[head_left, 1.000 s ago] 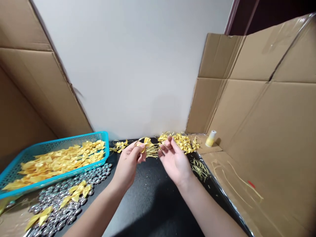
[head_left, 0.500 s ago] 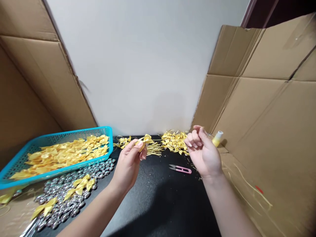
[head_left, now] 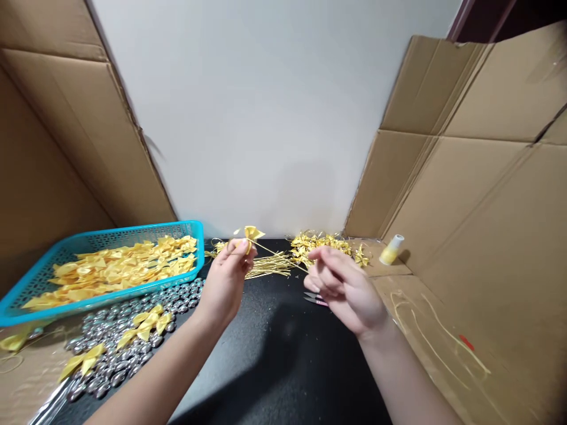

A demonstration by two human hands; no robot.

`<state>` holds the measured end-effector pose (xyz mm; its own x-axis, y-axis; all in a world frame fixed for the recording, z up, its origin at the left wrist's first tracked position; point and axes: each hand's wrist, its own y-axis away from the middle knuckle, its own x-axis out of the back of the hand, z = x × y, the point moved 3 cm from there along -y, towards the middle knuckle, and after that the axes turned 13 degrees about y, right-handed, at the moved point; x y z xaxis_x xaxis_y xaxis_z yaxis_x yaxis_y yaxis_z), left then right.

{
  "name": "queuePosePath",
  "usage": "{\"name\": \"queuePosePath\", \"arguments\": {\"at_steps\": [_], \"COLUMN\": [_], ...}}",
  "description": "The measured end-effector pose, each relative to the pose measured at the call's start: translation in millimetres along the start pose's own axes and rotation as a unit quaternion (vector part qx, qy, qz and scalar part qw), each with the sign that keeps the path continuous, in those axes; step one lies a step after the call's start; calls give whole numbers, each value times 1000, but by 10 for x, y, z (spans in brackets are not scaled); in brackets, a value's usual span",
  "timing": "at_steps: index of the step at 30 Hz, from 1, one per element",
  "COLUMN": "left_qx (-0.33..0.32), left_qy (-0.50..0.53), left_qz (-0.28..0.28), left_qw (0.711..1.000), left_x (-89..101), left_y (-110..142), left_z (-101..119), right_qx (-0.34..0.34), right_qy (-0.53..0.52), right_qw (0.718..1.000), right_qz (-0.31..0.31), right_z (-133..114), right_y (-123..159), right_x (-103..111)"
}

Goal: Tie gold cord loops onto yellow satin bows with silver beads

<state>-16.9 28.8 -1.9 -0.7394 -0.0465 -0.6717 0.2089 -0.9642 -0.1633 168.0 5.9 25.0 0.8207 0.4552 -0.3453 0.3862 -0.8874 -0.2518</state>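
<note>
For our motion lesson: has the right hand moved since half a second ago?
Yes: judged against the standing yellow-and-white cone, the right hand has moved left, away from it.

The black counter (head_left: 274, 360) carries silver beads (head_left: 128, 357) left of the left hand (head_left: 228, 286), gold cords (head_left: 271, 265) beyond and between both hands, and scissors (head_left: 314, 299) and yellow bows (head_left: 321, 240) partly hidden behind the right hand (head_left: 348, 289).

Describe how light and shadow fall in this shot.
In the head view, a broad shadow darkens the black tabletop, with paler sheen to its left; in the head view, a faint shadow marks the pale wall; in the head view, glints dot the silvery beads.
</note>
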Motion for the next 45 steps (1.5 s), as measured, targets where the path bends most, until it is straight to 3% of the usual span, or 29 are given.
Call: {"name": "queuePosePath", "arguments": {"at_steps": [2,6,8,10,12,14,16,21,24,30,36,45], "left_qx": [33,88,111,123,126,128,129,151,171,200,149,103], "left_qy": [81,136,135,126,105,73,40,24,43,55,-9,-69], "left_qz": [8,16,13,2,-18,-50,-79,-104,-105,-114,-130,-128], "left_qw": [996,987,985,984,986,988,988,983,979,972,980,984], "left_x": [-8,-24,-29,-35,-46,-69,-100,-180,-217,-244,-246,-242], "left_y": [-37,-65,-61,-46,-18,27,81,204,254,306,299,314], "left_z": [41,30,-25,-88,-147,-198,-233,-250,-236,-228,-194,-133], "right_qx": [-102,-156,-131,-64,8,55,93,161,179,199,195,194], "right_qy": [-4,-29,-7,50,132,232,353,583,624,617,593,619], "right_qw": [995,981,978,977,972,959,926,796,760,762,781,761], "right_qz": [6,110,162,197,195,153,96,26,7,-3,4,21], "right_z": [161,348,353,286,181,85,17,-15,-14,-63,-84,-101], "right_y": [-108,-286,-313,-298,-247,-182,-116,-31,-30,-12,3,12], "right_x": [120,427,526,549,485,355,204,-8,-29,-51,-55,-61]}}
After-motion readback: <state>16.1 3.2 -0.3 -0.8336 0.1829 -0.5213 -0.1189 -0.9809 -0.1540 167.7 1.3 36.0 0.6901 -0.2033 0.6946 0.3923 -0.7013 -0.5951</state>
